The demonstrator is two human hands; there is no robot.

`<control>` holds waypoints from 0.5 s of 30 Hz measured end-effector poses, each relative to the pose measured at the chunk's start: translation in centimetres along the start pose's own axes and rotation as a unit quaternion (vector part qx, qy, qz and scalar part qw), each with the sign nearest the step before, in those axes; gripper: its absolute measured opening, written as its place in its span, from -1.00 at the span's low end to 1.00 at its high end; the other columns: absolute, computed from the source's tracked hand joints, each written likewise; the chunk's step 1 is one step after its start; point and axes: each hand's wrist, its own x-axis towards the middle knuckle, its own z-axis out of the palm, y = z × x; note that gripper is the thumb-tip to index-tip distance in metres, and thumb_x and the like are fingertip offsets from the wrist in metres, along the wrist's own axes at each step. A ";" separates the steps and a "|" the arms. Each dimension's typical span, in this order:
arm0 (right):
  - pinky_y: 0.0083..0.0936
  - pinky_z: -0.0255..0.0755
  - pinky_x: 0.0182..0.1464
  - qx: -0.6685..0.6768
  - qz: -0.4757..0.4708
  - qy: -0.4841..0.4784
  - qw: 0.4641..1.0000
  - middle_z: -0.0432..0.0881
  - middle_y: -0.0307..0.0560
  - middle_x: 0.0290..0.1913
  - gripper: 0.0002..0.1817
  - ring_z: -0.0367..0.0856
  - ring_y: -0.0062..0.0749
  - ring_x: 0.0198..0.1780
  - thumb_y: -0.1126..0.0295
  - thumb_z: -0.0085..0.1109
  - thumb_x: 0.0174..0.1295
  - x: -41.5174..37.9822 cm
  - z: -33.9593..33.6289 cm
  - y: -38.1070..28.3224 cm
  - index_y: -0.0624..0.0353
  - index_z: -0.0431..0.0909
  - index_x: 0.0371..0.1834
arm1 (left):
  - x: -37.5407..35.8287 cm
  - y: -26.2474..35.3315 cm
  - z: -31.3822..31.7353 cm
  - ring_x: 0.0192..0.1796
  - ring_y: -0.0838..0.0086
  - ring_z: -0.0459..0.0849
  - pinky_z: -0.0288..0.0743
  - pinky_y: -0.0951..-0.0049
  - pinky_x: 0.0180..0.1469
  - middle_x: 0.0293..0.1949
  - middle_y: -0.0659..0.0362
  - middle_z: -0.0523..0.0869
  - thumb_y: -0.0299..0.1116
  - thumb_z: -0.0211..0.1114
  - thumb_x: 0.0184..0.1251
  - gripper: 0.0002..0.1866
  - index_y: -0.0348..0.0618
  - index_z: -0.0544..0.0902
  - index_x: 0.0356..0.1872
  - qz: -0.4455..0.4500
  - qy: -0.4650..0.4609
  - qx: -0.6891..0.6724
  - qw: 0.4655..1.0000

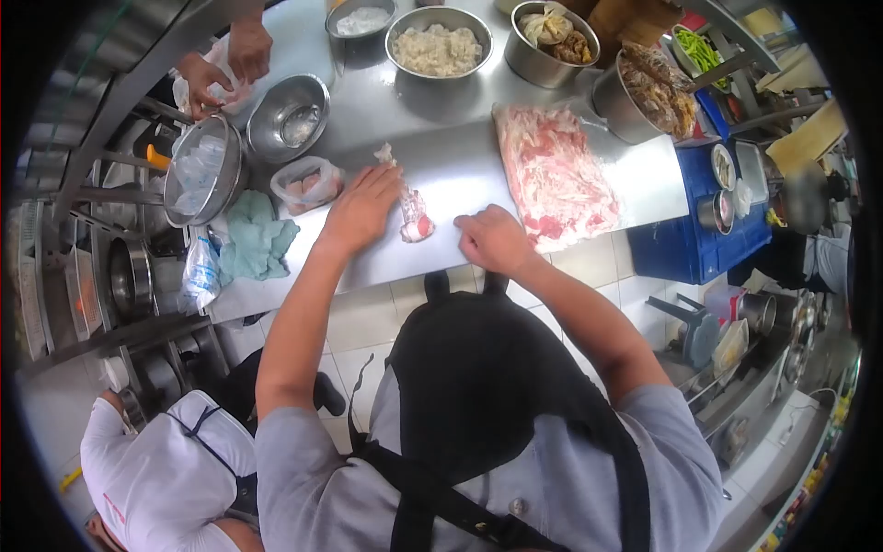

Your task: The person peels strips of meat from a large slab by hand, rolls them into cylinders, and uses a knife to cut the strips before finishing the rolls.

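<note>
A small clear plastic bag point(417, 221) with a piece of pinkish meat at its near end lies on the steel table point(451, 170). My left hand point(368, 207) rests flat beside it, fingers stretched out and touching the bag's twisted upper part. To the right of the bag, and apart from it, my right hand point(497, 237) is on the table with its fingers curled in and nothing visible in them. Just beyond that hand lies a large flat slab of raw meat point(556, 175) in clear plastic. A knotted bag of meat pieces point(308, 184) sits left of my left hand.
Along the far side stand a bowl of pale minced food point(440, 48), a steel pot point(550, 55) and a larger pot point(635, 97). A steel bowl point(288, 118), a colander point(204, 170) and a green cloth point(253, 235) are left. Another person's hands point(230, 69) work at upper left.
</note>
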 end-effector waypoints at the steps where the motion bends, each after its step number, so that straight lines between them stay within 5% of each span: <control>1: -0.14 0.53 -0.04 -0.005 0.008 -0.005 1.000 0.69 -0.02 -0.41 -0.72 0.65 -0.03 -0.26 0.36 0.26 0.19 0.0 0.0 0.0 0.12 0.69 -0.03 | 0.4 -0.2 0.0 0.49 0.16 0.50 0.32 0.09 0.56 0.32 0.05 0.66 -0.57 0.19 0.25 -0.58 -0.24 0.68 0.16 0.003 0.004 0.003 1.000; 3: -0.14 0.53 -0.04 -0.008 0.006 -0.005 1.000 0.69 -0.01 -0.41 -0.73 0.65 -0.03 -0.26 0.36 0.26 0.19 -0.1 0.1 0.1 0.11 0.68 -0.03 | 0.5 0.0 0.1 0.39 0.10 0.56 0.37 0.08 0.50 0.25 0.01 0.68 -0.49 0.23 0.28 -0.63 -0.26 0.69 0.11 -0.083 0.107 -0.070 0.988; 9: -0.14 0.53 -0.03 0.000 0.012 -0.008 1.000 0.69 0.00 -0.41 -0.74 0.66 -0.04 -0.25 0.36 0.26 0.19 0.0 -0.1 0.0 0.10 0.68 -0.04 | -2.8 7.2 -1.2 0.16 0.04 0.59 0.42 0.02 0.30 0.03 0.01 0.67 -0.40 0.42 0.19 -0.61 -0.18 0.67 0.07 -0.020 0.046 -0.047 0.998; 15: -0.16 0.52 -0.01 0.001 0.002 -0.013 1.000 0.70 0.00 -0.40 -0.74 0.67 -0.04 -0.25 0.34 0.25 0.20 0.0 0.0 0.2 0.10 0.68 -0.04 | -2.8 8.8 0.4 0.16 0.10 0.58 0.40 0.02 0.26 -0.01 0.05 0.67 -0.36 0.44 0.13 -0.59 -0.17 0.66 0.04 -0.047 0.060 0.048 0.996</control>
